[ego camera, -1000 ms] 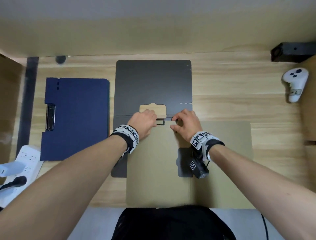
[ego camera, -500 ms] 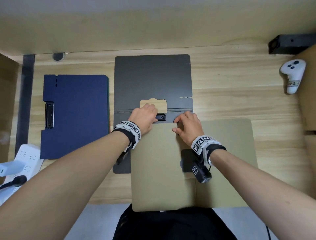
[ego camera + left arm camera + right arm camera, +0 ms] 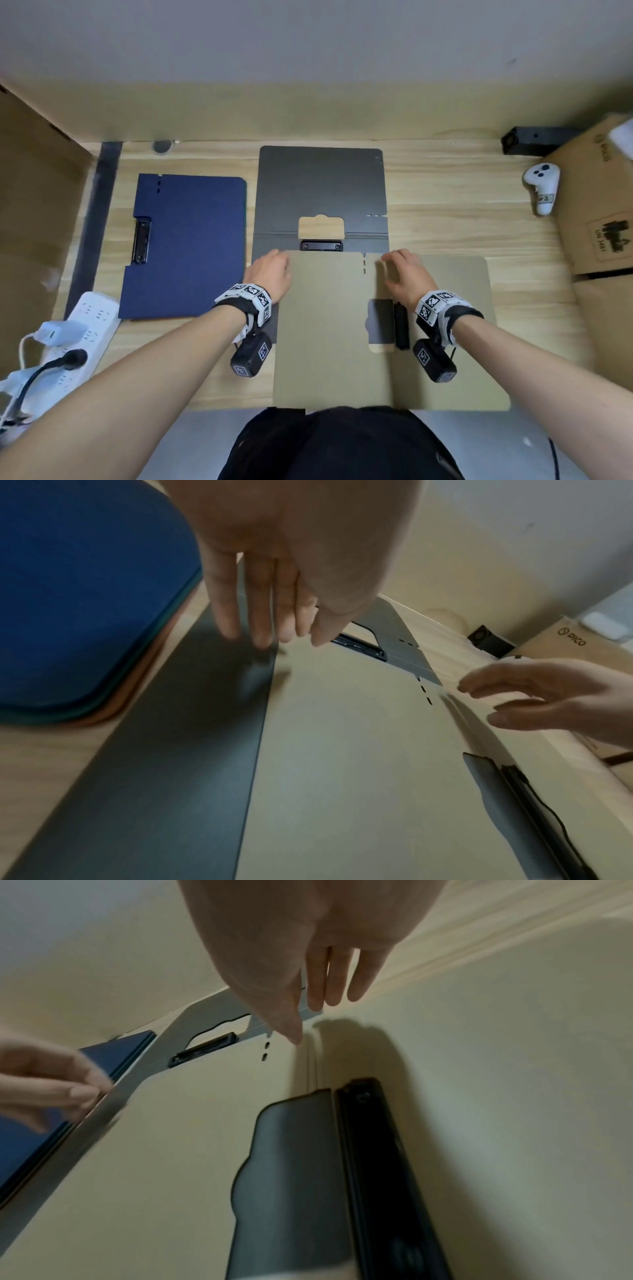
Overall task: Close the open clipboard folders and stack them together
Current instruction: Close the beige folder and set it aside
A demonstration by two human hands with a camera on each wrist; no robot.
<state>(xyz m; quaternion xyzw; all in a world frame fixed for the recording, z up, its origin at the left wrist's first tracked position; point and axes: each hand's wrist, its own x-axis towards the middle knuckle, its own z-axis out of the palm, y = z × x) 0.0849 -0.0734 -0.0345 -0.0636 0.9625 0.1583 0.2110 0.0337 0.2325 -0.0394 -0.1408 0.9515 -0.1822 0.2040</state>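
Three clipboard folders lie on the wooden table (image 3: 445,205). A blue folder (image 3: 185,246) is closed at the left. The grey folder (image 3: 322,185) lies open in the middle, its black clip (image 3: 321,246) showing. An open tan folder (image 3: 325,335) covers the grey one's near half, with its own clip (image 3: 400,325) at the spine. My left hand (image 3: 274,263) hovers at the tan folder's far left corner with straight fingers (image 3: 270,620), holding nothing. Near the spine's far end, my right hand (image 3: 394,263) also has loose fingers (image 3: 329,988) and holds nothing.
A white power strip (image 3: 68,342) with plugs sits at the near left. At the far right a white controller (image 3: 543,186) lies beside a cardboard box (image 3: 596,212), and a black block (image 3: 534,137) stands behind them. A board wall runs along the left.
Both hands have left the grey folder's clip area and spread apart to the tan folder's far edge. The grey clip is now fully uncovered.
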